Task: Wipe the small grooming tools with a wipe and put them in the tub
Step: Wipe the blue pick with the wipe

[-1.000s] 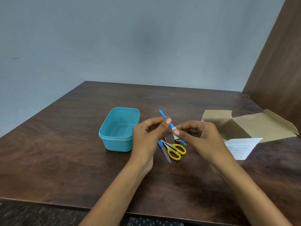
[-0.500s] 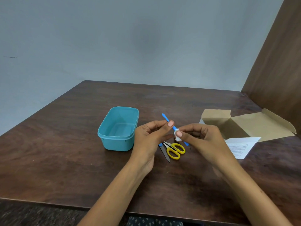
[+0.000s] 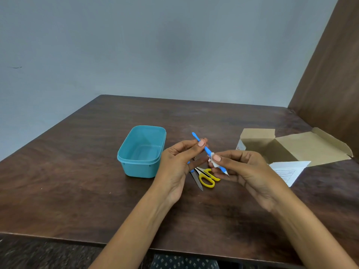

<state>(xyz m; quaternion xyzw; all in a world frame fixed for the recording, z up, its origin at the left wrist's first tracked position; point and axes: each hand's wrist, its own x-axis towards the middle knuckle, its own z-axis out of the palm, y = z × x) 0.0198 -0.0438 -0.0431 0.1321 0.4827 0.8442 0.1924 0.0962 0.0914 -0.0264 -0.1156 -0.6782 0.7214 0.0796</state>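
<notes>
Because the work is done above it, the dark wooden surface (image 3: 77,181) serves as the staging area and carries every item within easy reach of both hands. An opened cardboard box (image 3: 291,148) lies at the right with its flaps spread, and a printed paper sheet (image 3: 287,169) rests just in front of it; both appear to be packaging set aside from the work zone. The teal tub (image 3: 141,150) stands open at the left, nothing visible inside it, positioned beside the left hand so that a finished tool can be dropped in with a short move.

The left hand (image 3: 178,167) pinches the upper shaft of the blue tool (image 3: 202,144) between thumb and fingers (image 3: 201,143), holding it steady and tilted above the surface. The right hand (image 3: 246,169) grips a small white wipe (image 3: 213,162) folded round the lower shaft, thumb pressing from the top, so the wipe can be drawn along the tool. The pointed lower end protrudes below the right-hand fingers.

Below the hands, the yellow-handled scissors (image 3: 207,177) and a blue-handled file (image 3: 196,179) lie close together on the surface; a further small metal item is partly hidden behind the hands and cannot be identified. By judgement, these remain to be wiped, and the task is at an early stage.
</notes>
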